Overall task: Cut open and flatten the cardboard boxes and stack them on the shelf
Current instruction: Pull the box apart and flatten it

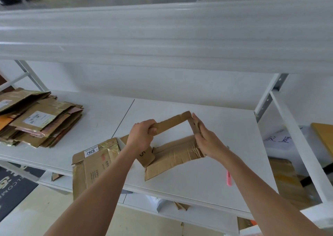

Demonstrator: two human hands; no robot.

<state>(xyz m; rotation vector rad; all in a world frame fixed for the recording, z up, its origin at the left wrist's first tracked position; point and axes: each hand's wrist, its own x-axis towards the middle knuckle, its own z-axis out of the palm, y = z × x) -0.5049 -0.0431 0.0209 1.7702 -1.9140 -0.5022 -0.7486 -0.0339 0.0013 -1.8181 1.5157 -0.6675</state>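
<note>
**On the middle shelf: box half collapsed**

On the white shelf (207, 178), front centre, sits a small cardboard box (173, 154), opened out and partly folded down. 1 panel lies flat on the shelf; another stands up as a raised strip between the 2 hands.

- Left hand (142, 134): fingers curled round the left end of the raised strip, gripping it. Judged to be steadying the panel so the fold can be worked.
- Right hand (207, 140): fingers straight and spread, palm pressed against the right side wall of the box. Looks like a push inward to collapse that wall along its crease.
- Labelled flat carton (93, 162), tag reading 6367, lies just left of the box, overhanging the shelf's front edge. Not yet stacked.
- Stack of flattened cardboard (37, 118) at the far left of the same shelf, well apart from the work; probably where finished pieces go.
- Pink object (228, 179) near the front edge, partly hidden by the right forearm. Possibly the cutter; cannot tell.

Step in hand, by my reading: flattening. Cutting seems done on this box, stacking remains.
</note>
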